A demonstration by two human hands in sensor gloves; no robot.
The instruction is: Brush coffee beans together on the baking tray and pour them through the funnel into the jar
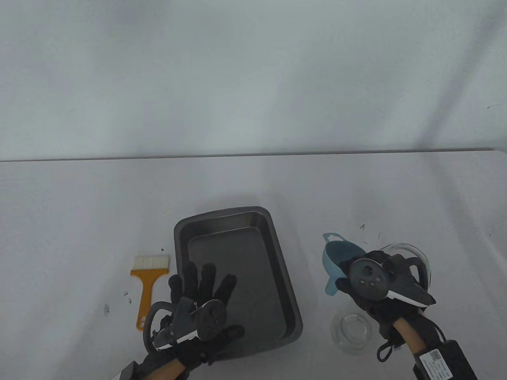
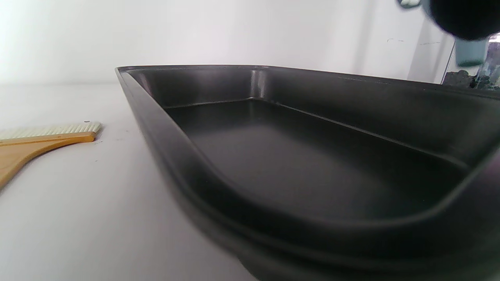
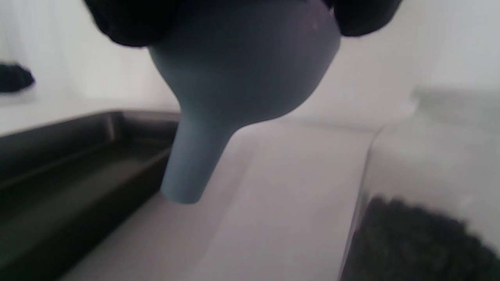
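The dark baking tray (image 1: pixel 257 265) lies at the table's middle, and its floor (image 2: pixel 312 164) shows no beans. My left hand (image 1: pixel 203 293) hovers over its near left corner with fingers spread and straight, holding nothing. My right hand (image 1: pixel 358 277) grips the blue funnel (image 1: pixel 335 257) by its bowl, with gloved fingers (image 3: pixel 129 23) curled round it. The funnel (image 3: pixel 234 78) is off the table, its spout slanting down towards the tray. The glass jar (image 1: pixel 407 248) stands just behind my right hand, and coffee beans (image 3: pixel 410 242) fill its lower part.
An orange-handled brush (image 1: pixel 149 287) with pale bristles lies left of the tray. A round glass lid (image 1: pixel 352 326) sits on the table near my right wrist. A few dark crumbs dot the table around the jar and brush. The table's far half is bare white.
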